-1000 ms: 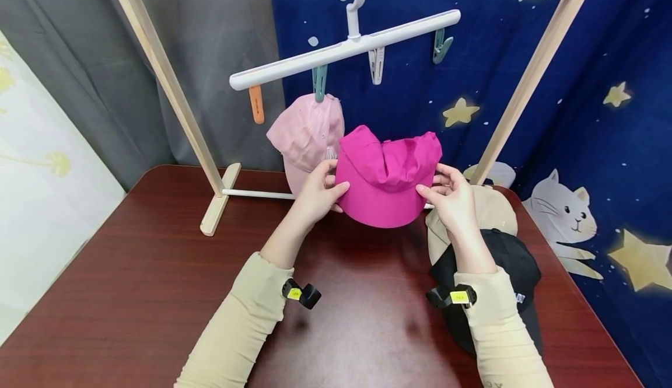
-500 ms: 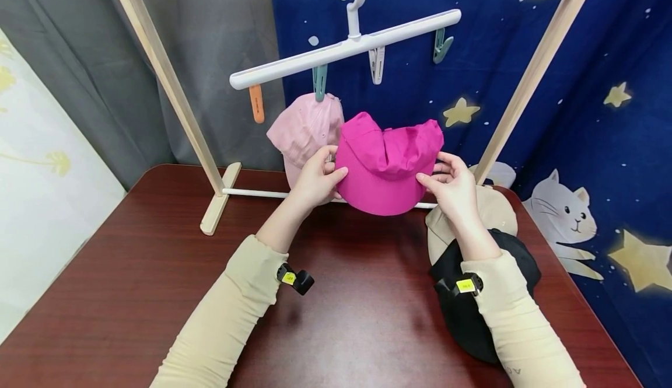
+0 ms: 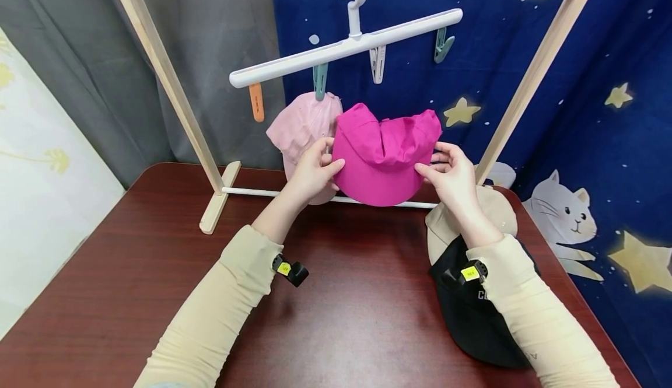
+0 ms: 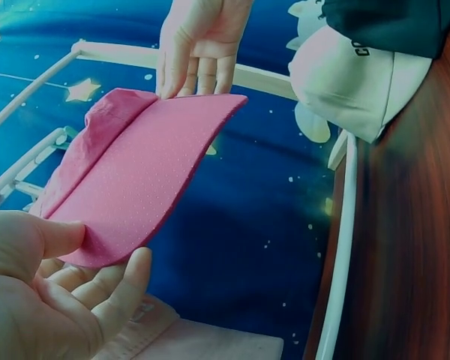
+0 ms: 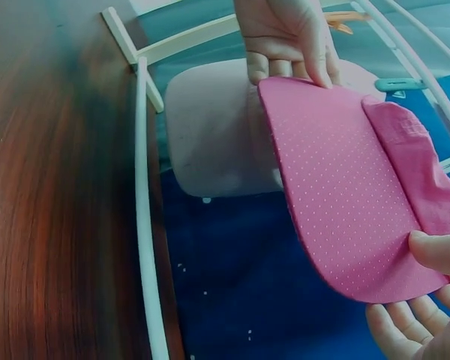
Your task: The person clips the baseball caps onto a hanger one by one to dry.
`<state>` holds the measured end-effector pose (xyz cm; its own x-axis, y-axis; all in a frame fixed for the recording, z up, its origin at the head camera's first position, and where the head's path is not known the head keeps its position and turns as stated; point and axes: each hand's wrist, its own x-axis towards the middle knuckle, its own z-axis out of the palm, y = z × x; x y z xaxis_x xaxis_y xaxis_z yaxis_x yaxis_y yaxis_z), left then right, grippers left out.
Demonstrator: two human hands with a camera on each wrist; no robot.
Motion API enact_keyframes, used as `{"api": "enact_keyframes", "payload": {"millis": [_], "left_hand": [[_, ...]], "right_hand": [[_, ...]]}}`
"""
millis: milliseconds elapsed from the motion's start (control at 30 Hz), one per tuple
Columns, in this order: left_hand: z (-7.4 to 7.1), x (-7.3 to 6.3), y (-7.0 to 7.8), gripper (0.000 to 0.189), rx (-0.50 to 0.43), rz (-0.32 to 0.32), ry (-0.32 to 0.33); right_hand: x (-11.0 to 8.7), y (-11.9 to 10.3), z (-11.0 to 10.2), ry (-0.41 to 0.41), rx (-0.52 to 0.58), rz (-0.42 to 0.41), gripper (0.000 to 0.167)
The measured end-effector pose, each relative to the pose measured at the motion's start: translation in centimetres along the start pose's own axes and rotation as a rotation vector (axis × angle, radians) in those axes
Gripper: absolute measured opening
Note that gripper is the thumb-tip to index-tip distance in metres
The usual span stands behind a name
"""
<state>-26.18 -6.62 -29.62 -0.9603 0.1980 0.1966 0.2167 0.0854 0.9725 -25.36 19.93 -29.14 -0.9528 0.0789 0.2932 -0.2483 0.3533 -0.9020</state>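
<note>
A bright magenta cap point(image 3: 385, 154) is held up in front of the rack, brim toward me and crown slumped in folds. My left hand point(image 3: 313, 169) pinches one side of its brim, thumb on top and fingers beneath. On the opposite side my right hand point(image 3: 452, 175) pinches the brim the same way. Both wrist views show the dotted brim point(image 4: 146, 176) between the two hands. Behind my left hand a light pink cap point(image 3: 304, 122) hangs from a green clip point(image 3: 320, 81). Right of that clip, a white clip point(image 3: 377, 65) hangs above the magenta cap with nothing in it.
A white hanger point(image 3: 346, 46) slants from the wooden rack point(image 3: 535, 79), with an orange clip point(image 3: 256, 102) and another green clip point(image 3: 443, 45) at its ends. On the table's right lie a beige cap point(image 3: 496, 210) and a black cap point(image 3: 472, 324), partly under my right arm.
Both hands have raised the magenta cap a little toward the hanger, keeping their pinch on the brim. The pink cap and clips stay in place.
</note>
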Motion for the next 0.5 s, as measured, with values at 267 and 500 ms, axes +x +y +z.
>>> {"api": "enact_keyframes", "payload": {"millis": [267,500], "left_hand": [[-0.3,0.4,0.4,0.027,-0.032,0.014,0.016],[-0.3,0.8,0.4,0.028,-0.039,-0.003,0.008]], "right_hand": [[1.0,-0.4,0.0,-0.012,-0.004,0.003,0.059],[1.5,-0.6,-0.2,-0.043,-0.023,0.000,0.058]]}}
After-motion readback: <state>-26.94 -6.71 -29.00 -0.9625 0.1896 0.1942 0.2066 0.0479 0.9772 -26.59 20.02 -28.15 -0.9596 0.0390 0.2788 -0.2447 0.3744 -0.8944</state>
